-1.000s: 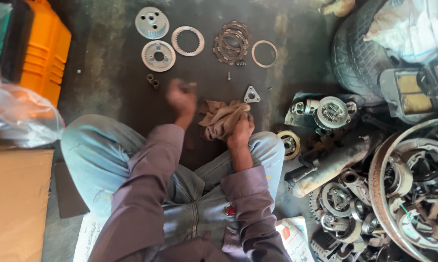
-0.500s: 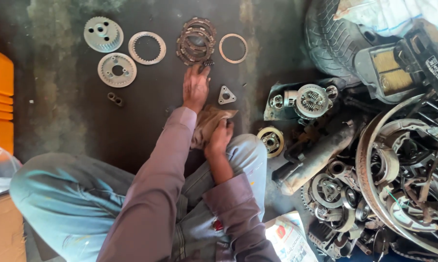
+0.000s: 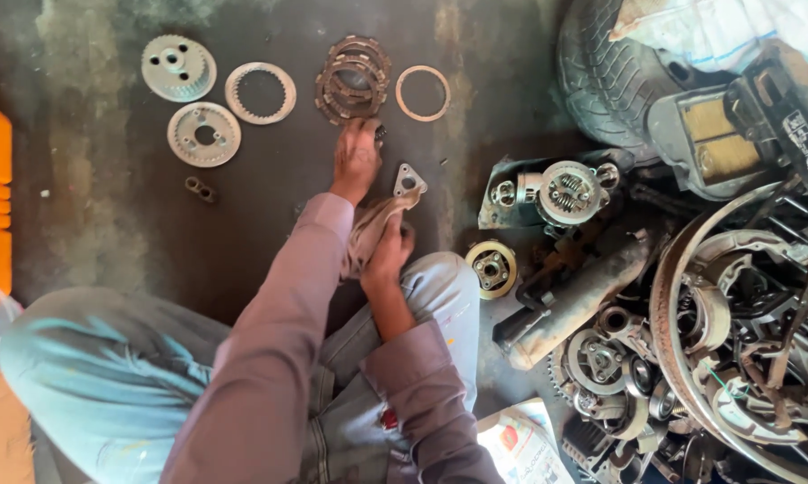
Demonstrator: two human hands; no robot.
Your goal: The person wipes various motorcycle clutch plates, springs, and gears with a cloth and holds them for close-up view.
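From the head view, the person sits on a dark, stained floor [image 3: 108,224] with knees up, and the left hand [image 3: 357,159] is stretched forward, palm down, fingers spread loosely open over the near edge of the stack of clutch plates [image 3: 354,79]; it touches or nearly touches the lowest plate, and no firm grip on anything shows. The right hand [image 3: 391,253] sits close to the body, closed around a grubby cloth [image 3: 368,229] bunched between the knees. Just beside that cloth lies a small triangular bracket [image 3: 408,182], and to the right of the stack a plain thin ring [image 3: 422,92] lies flat. Further left are a toothed ring [image 3: 260,92], a slotted hub [image 3: 178,67], a round pressure plate [image 3: 203,134] and a small link piece [image 3: 200,188], all well apart from one another. A clutch housing with springs [image 3: 565,193] and a round bearing part [image 3: 492,268] lie at the right, near a tyre [image 3: 606,76] and a heap of wheel and engine parts [image 3: 744,341]. To handle the stack well, I judge the fingers should slide under the whole edge and lift the plates together, level, so their order holds; oily plates slip sideways easily. Keeping the cloth ready in the other hand lets each face be wiped without setting it back on the gritty floor.
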